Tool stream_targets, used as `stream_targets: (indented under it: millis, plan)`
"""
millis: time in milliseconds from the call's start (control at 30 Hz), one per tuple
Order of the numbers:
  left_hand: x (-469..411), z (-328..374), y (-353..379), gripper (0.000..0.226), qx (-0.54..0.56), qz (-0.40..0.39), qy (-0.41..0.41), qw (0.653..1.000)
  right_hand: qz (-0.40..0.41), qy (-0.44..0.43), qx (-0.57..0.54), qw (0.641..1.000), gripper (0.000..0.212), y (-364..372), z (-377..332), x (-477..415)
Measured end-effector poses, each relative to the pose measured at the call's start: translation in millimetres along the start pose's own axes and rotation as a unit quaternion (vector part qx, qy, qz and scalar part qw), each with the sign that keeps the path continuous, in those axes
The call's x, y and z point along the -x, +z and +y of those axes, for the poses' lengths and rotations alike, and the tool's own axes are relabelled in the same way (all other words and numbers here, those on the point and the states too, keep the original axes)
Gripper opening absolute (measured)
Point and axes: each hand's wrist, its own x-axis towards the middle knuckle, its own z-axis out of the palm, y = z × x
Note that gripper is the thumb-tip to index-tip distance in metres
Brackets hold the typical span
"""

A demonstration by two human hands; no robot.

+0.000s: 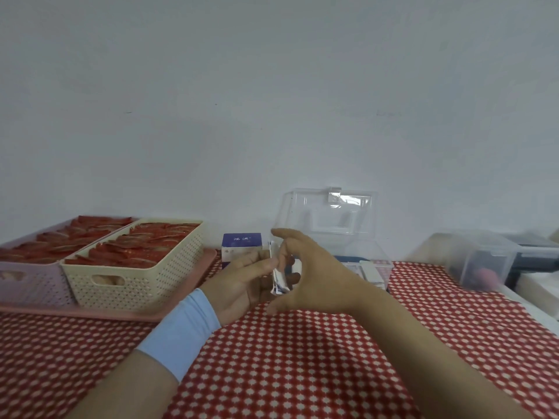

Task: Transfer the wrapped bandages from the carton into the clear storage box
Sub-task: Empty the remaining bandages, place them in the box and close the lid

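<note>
A small stack of white wrapped bandages (279, 278) stands on edge between my hands, above the red chequered cloth. My left hand (242, 282), with a light blue wristband, grips the stack with thumb on top. My right hand (308, 276) is against the stack's right side, thumb and fingers curled round it with the index finger raised. The purple and white carton (241, 244) stands just behind my left hand. The clear storage box (367, 255) sits behind my right hand with its lid (331, 211) open against the wall; some white packets lie inside.
A pink tray (127, 311) at the left carries a cream basket (133, 267) and a lilac basket (27, 276), both filled with red packets. Another translucent box (478, 258) and a dark container (535, 252) stand at the far right.
</note>
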Motion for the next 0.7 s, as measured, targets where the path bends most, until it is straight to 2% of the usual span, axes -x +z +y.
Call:
stream_targets:
  millis: [100,233,300,400,500,567,633,700]
  plan:
    - [0.0,-2.9,0.0,0.027,0.029,-0.010,-0.009,1.000,0.031,-0.009,-0.051,0.998,0.041,4.8,2.2,-0.8]
    - [0.6,-6.2,0.2,0.017,0.073,-0.019,-0.031,0.997,0.009,-0.018,-0.037,0.999,0.051,4.5,-2.9,0.2]
    - [1.9,-6.5,2.1,0.018,0.095,-0.007,-0.026,0.995,0.009,-0.017,-0.043,0.999,0.051,5.4,-2.6,-0.3]
    - [3.7,-6.0,3.9,0.022,0.096,-0.029,-0.029,0.995,0.023,-0.003,-0.049,0.999,0.050,4.8,-0.4,-1.8]
    - [5.3,-4.2,5.1,0.026,0.081,-0.033,-0.044,0.995,-0.003,0.019,-0.047,0.999,0.053,1.3,0.1,-0.3]
    - [5.5,-4.0,4.6,0.029,0.067,-0.043,-0.045,0.996,-0.026,0.030,-0.105,0.994,0.041,-3.8,1.5,0.5]
    - [7.0,-3.3,4.6,0.032,0.068,-0.036,-0.048,0.996,-0.013,0.038,-0.210,0.977,0.023,-10.2,1.6,-0.6]
    - [8.9,-2.7,4.3,0.039,0.085,-0.038,-0.052,0.994,0.006,0.065,-0.234,0.970,0.023,-17.3,4.1,-4.4]
